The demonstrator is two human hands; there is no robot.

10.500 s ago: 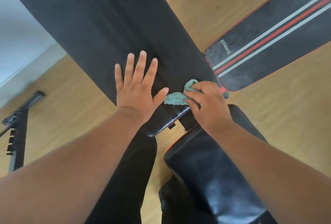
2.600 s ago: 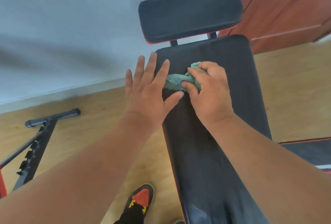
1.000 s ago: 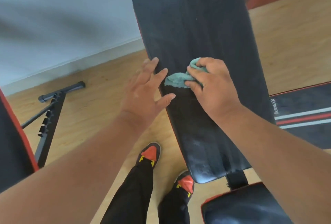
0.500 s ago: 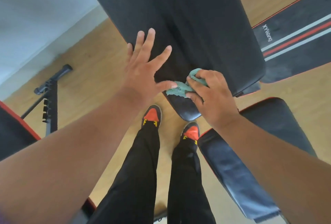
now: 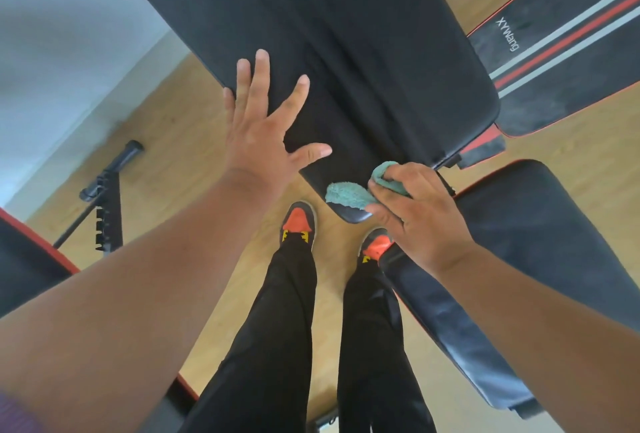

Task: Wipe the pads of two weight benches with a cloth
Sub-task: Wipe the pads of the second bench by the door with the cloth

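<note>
right hand (image 5: 420, 214) fingers pinching cloth (image 5: 348, 194) on bench (image 5: 346, 51) pad end; left hand (image 5: 263, 127) fingers spread; mat (image 5: 571, 34) reads "xywang".

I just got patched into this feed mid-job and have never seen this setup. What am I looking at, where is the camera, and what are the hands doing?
There is no machine here: a person works with bare hands, and the single wide-angle camera sits on their head, looking down past their arms to their legs and shoes on a wooden floor. The big black surface is a weight bench's long back pad. The left hand lies flat and open on it, fingers spread. The right hand pinches a teal cloth against the pad's lower end. At lower right is another black pad, the seat pad. A striped mat lies on the floor at upper right, and a black metal frame stands at left.
</note>
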